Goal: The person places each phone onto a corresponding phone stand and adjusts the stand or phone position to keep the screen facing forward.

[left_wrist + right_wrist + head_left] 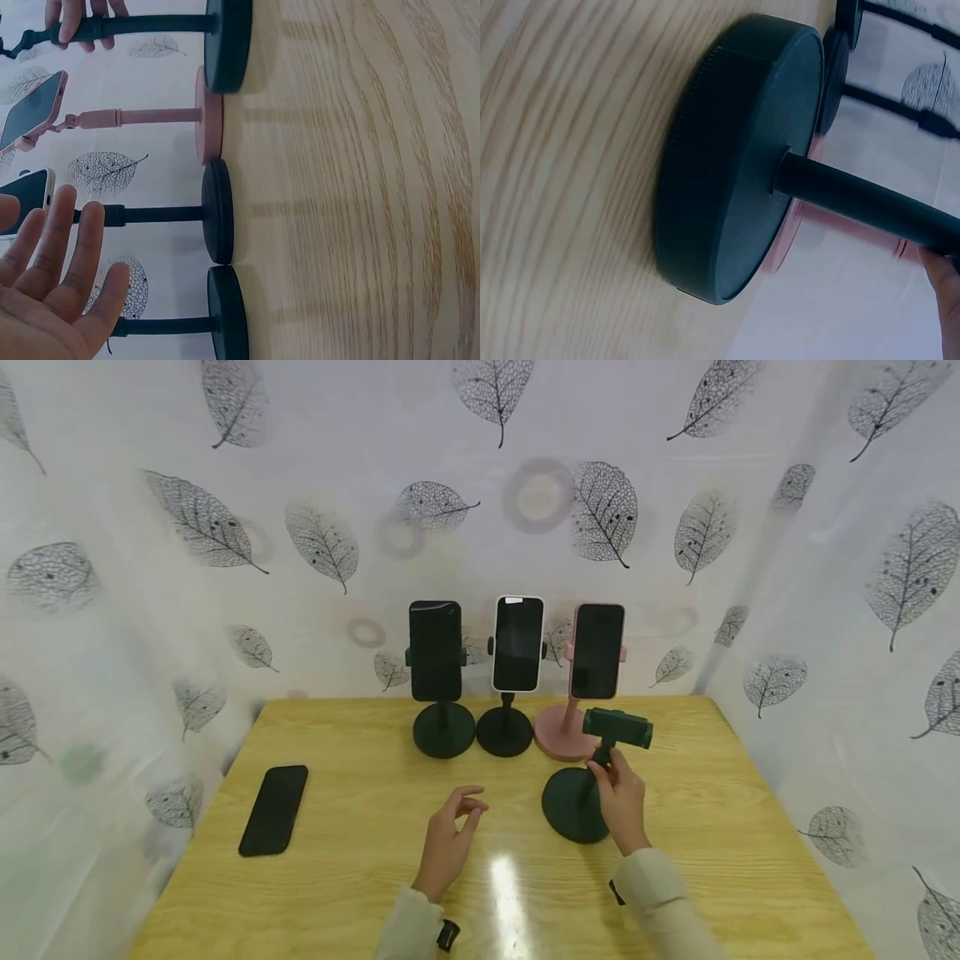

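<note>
In the head view my right hand (624, 797) grips the upper stem of a dark green phone stand (576, 806), just under its empty holder. The stand's round base (739, 161) fills the middle of the right wrist view; whether it touches the table I cannot tell. My left hand (447, 839) holds nothing, over the middle of the table, its fingers loosely bent. The left wrist view shows that hand (56, 289) with fingers spread apart. Beyond the gripped stand is a pink phone stand (558, 735) bearing a phone (597, 652).
A black phone stand (505, 732) and another dark green phone stand (444, 732) stand at the back of the wooden table (360, 877), holding a white-edged phone (517, 643) and a black phone (436, 652). A loose phone (273, 810) lies at left. Leaf-print curtain (322, 427) surrounds the table.
</note>
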Demonstrator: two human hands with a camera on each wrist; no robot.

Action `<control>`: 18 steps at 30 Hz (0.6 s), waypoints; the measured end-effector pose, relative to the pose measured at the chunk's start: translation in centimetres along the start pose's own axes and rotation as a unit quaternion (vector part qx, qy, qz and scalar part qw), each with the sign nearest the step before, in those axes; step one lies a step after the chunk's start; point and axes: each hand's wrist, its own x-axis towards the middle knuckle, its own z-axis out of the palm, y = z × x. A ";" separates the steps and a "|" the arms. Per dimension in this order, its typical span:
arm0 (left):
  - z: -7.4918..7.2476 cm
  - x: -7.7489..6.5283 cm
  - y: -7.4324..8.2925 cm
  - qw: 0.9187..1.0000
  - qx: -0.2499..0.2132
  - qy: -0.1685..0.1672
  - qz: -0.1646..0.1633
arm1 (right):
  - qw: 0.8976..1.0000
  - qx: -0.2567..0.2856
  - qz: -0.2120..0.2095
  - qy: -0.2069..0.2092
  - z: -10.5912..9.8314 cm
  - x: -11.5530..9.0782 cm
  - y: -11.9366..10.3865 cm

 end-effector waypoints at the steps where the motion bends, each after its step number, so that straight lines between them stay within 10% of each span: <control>1: -0.1 -0.1 0.0 1.000 -0.001 0.002 0.001 | 1.000 0.000 -0.007 -0.007 0.6 -0.2 -0.4; 14: -0.8 0.3 1.0 0.996 0.044 0.057 0.049 | 0.984 0.106 -0.089 -0.109 6.2 -1.5 -7.4; 18: -1.3 0.5 2.1 0.971 0.156 0.108 0.147 | 0.985 0.101 -0.078 -0.120 6.6 -1.9 -8.5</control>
